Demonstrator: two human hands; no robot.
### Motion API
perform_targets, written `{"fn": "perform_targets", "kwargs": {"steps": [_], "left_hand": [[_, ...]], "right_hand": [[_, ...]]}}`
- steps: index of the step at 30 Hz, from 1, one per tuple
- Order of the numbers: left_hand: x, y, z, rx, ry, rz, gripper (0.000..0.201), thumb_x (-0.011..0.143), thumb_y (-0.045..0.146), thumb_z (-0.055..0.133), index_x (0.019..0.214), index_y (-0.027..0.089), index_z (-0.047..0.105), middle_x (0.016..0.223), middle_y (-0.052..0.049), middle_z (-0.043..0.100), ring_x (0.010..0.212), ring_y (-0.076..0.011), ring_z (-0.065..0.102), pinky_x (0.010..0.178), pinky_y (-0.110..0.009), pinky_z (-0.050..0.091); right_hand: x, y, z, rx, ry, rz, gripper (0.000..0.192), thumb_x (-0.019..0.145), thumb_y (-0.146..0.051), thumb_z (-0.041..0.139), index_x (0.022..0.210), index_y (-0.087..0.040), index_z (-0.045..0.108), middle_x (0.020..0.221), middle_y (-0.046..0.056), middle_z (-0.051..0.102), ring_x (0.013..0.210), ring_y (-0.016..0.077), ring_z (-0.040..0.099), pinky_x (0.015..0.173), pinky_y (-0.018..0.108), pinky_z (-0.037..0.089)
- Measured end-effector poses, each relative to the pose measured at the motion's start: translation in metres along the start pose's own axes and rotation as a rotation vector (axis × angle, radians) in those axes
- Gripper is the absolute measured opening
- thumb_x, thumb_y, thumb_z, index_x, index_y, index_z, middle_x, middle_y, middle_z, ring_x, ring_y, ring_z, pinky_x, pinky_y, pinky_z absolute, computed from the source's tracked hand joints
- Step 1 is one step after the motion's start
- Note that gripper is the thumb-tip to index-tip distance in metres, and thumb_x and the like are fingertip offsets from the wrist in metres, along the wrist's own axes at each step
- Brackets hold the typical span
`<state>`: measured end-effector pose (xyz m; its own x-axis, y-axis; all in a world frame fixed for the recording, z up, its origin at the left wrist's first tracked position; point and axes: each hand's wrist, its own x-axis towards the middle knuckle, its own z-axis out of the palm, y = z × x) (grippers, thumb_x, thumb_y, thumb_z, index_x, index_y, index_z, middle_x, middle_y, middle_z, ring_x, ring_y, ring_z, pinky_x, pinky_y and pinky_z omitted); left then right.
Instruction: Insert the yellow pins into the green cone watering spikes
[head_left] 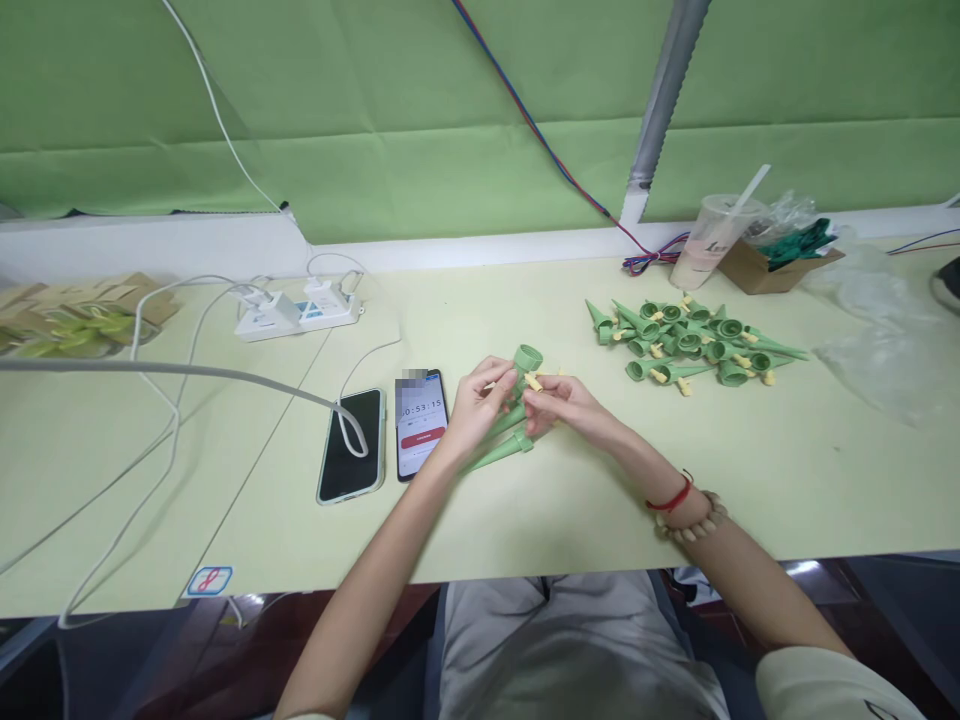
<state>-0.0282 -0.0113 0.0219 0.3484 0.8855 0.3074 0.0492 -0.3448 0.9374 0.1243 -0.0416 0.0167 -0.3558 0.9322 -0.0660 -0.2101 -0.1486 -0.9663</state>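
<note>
My left hand (pixel 484 398) is closed on a green plastic cone-shaped spike (pixel 528 357), its round open end facing up. Close beside it, my right hand (pixel 561 408) pinches a small yellow plastic valve piece (pixel 533 382) against the spike's side. Fingers hide where the two pieces meet. Under my hands another green spike (pixel 501 453) lies on the table, with more green and yellow parts partly covered. To the right is a pile of green spikes (pixel 686 343), many with yellow pieces on them.
Two phones, a dark-screened one (pixel 351 447) and one showing a timer (pixel 420 425), lie left of my hands. White cables run from a power strip (pixel 300 315). A drink cup (pixel 709 243), a cardboard box (pixel 772 268) and clear plastic bags (pixel 870 340) are at the right.
</note>
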Motion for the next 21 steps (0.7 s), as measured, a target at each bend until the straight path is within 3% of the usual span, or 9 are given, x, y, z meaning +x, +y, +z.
{"fn": "perform_targets", "kwargs": {"steps": [3,6,9,12,15,18,21], "left_hand": [[0.000,0.003,-0.002,0.021,-0.045,0.058,0.029,0.082,0.040,0.051,0.075,0.018,0.069,0.083,-0.005,0.057,0.066,-0.0098,0.052,0.056,-0.022,0.042],[0.000,0.003,-0.002,0.069,-0.046,0.103,0.025,0.083,0.036,0.051,0.085,0.020,0.070,0.086,-0.005,0.058,0.077,-0.0120,0.055,0.066,-0.023,0.043],[-0.001,0.000,-0.001,0.188,0.022,0.115,0.021,0.082,0.031,0.053,0.089,0.020,0.070,0.085,-0.004,0.058,0.079,-0.0119,0.054,0.068,-0.023,0.043],[-0.001,-0.005,0.002,0.296,0.096,0.098,0.021,0.079,0.028,0.057,0.093,0.019,0.069,0.086,-0.004,0.057,0.077,-0.0116,0.054,0.064,-0.022,0.043],[-0.002,-0.009,0.005,0.327,0.138,0.100,0.022,0.080,0.028,0.056,0.096,0.019,0.068,0.088,-0.005,0.057,0.078,-0.0122,0.054,0.063,-0.022,0.043],[-0.002,-0.009,0.006,0.275,0.138,0.103,0.023,0.082,0.030,0.053,0.096,0.019,0.068,0.087,-0.005,0.057,0.079,-0.0124,0.054,0.066,-0.023,0.043],[-0.002,-0.007,0.005,0.171,0.069,0.101,0.024,0.084,0.031,0.050,0.095,0.019,0.069,0.086,-0.005,0.057,0.081,-0.0124,0.054,0.071,-0.024,0.043]], "right_hand": [[-0.002,-0.005,0.001,0.212,-0.130,0.080,0.036,0.072,-0.052,0.061,0.072,-0.016,0.058,0.065,-0.001,0.060,0.055,0.0094,0.059,0.059,0.028,0.056],[-0.002,-0.005,0.001,0.230,-0.121,0.127,0.032,0.069,-0.047,0.066,0.070,-0.015,0.058,0.064,-0.003,0.059,0.053,0.0071,0.056,0.060,0.026,0.055],[0.003,0.000,-0.002,0.065,0.037,0.081,0.032,0.063,-0.043,0.072,0.067,-0.015,0.057,0.056,-0.005,0.055,0.047,0.0062,0.052,0.058,0.025,0.054],[0.008,0.009,-0.006,-0.191,0.301,-0.139,0.033,0.061,-0.041,0.073,0.059,-0.017,0.051,0.047,-0.006,0.050,0.042,0.0066,0.048,0.048,0.021,0.048],[0.010,0.014,-0.006,-0.271,0.405,-0.271,0.036,0.059,-0.042,0.074,0.056,-0.018,0.047,0.048,-0.005,0.052,0.043,0.0079,0.050,0.044,0.020,0.044],[0.009,0.010,-0.003,-0.130,0.288,-0.150,0.036,0.060,-0.045,0.073,0.061,-0.017,0.050,0.055,-0.002,0.059,0.047,0.0098,0.056,0.049,0.022,0.049],[0.004,0.002,-0.002,0.101,0.047,0.024,0.037,0.066,-0.050,0.067,0.076,-0.015,0.061,0.067,0.002,0.065,0.056,0.0118,0.062,0.058,0.026,0.053]]}}
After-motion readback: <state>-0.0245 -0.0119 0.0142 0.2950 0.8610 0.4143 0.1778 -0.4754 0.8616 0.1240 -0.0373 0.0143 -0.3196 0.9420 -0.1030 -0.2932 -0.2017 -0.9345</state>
